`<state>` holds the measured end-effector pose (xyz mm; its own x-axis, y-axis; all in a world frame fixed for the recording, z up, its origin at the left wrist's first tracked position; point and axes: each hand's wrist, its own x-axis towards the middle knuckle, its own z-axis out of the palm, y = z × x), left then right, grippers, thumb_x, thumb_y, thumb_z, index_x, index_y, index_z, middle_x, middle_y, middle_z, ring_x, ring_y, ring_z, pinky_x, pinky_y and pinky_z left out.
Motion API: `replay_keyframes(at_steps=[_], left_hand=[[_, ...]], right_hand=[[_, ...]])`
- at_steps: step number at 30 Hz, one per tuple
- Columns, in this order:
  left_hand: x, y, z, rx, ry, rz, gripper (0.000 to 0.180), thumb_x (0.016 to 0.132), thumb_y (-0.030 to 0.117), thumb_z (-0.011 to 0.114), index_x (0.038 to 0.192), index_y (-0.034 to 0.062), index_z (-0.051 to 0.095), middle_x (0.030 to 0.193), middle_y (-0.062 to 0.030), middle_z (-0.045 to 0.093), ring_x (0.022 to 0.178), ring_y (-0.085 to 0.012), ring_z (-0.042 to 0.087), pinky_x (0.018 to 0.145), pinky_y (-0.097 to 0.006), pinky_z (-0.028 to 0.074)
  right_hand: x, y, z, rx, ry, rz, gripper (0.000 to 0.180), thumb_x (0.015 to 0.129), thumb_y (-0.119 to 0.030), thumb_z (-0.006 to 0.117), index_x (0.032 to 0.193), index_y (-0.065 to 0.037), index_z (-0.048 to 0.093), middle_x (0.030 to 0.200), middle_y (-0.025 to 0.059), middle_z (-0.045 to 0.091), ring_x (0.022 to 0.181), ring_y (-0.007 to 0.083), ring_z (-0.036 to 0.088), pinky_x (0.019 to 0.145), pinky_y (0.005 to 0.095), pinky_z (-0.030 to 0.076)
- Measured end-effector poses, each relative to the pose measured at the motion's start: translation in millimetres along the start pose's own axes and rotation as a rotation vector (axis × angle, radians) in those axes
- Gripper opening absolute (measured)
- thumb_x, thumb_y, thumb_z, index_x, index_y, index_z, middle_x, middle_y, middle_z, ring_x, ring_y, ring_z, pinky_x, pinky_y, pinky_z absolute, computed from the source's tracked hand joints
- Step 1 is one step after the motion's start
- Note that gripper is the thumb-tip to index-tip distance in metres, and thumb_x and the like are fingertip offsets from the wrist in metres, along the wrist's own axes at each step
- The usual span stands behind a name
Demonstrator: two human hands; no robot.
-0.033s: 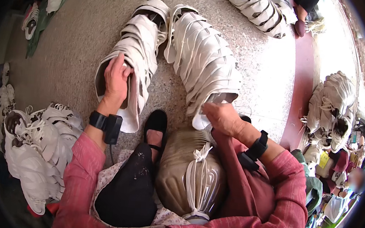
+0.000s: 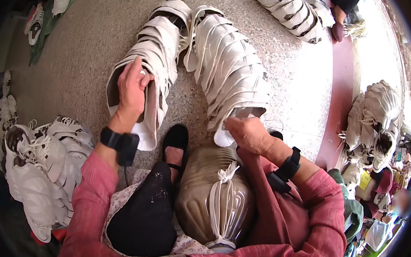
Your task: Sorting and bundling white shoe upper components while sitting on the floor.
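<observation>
Two long rows of nested white shoe uppers [image 2: 152,42] lie on the floor before me, meeting at their far ends. At the near end of the left row, my left hand [image 2: 132,86] reaches over the opening of the last upper, its fingers and thumb closed about the rim. My right hand [image 2: 248,133] has its fingers curled on the near edge of the last upper in the right row [image 2: 234,73]. Its fingertips are partly hidden. Between my knees rests a brown, clear-wrapped bundle [image 2: 215,192] tied with white strips.
A heap of white uppers [image 2: 43,169] lies at my left. More nested uppers [image 2: 291,14] lie at the far right, near another person's foot [image 2: 338,30]. Stacked uppers [image 2: 378,113] and mixed cloth items fill the right side. A green cloth [image 2: 49,29] lies far left.
My right hand and the near end of the right row have shifted slightly left. My left hand has barely moved.
</observation>
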<state>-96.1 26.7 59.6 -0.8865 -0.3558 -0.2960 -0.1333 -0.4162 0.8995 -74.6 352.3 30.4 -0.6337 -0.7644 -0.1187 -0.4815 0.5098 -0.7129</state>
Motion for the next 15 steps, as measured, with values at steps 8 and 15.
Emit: replay_keyframes(at_steps=[8, 15], left_hand=[[-95.2, 0.5, -49.4, 0.990, -0.339, 0.024, 0.035, 0.090, 0.019, 0.055, 0.061, 0.0034, 0.042, 0.057, -0.0027, 0.043, 0.051, -0.0127, 0.040, 0.049, -0.031, 0.032], [-109.4, 13.9, -27.3, 1.130, -0.765, 0.068, 0.036, 0.087, 0.016, 0.060, 0.063, -0.0010, 0.039, 0.058, -0.0118, 0.034, 0.051, -0.0203, 0.035, 0.050, -0.036, 0.032]], right_hand=[[-4.1, 8.8, -3.9, 0.006, 0.011, 0.100, 0.016, 0.087, -0.019, 0.052, 0.077, -0.006, 0.054, 0.064, 0.0189, 0.058, 0.065, 0.0392, 0.060, 0.058, 0.0482, 0.048], [-1.3, 3.4, 6.6, -0.084, -0.047, 0.043, 0.010, 0.083, -0.012, 0.052, 0.083, -0.002, 0.053, 0.064, 0.0186, 0.059, 0.064, 0.0395, 0.060, 0.058, 0.0472, 0.049]])
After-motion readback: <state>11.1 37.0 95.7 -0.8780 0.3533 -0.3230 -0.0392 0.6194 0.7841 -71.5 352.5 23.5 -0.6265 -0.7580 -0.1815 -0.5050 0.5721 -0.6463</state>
